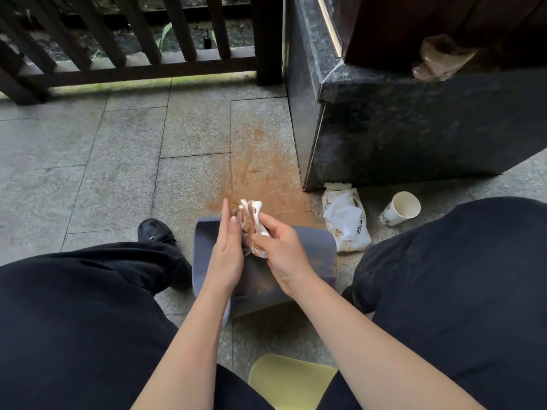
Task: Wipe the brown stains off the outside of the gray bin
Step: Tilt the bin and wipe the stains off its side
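Note:
The gray bin [310, 261] lies on its side on the stone floor between my knees, with faint brown smears on its upper face. A crumpled white tissue [253, 223], soiled brown, is above the bin's far edge. My right hand [281, 247] grips the tissue with curled fingers. My left hand [226, 253] has straight fingers and lies flat against the tissue's left side, over the bin. Part of the bin is hidden by both hands.
A brown stain [260, 179] spreads over the paving beyond the bin. A crumpled white wrapper [344, 220] and a tipped paper cup [401, 208] lie to the right, by a dark granite pillar base [399, 128]. A dark wooden railing [133, 39] stands behind. A yellow stool [290, 380] is below me.

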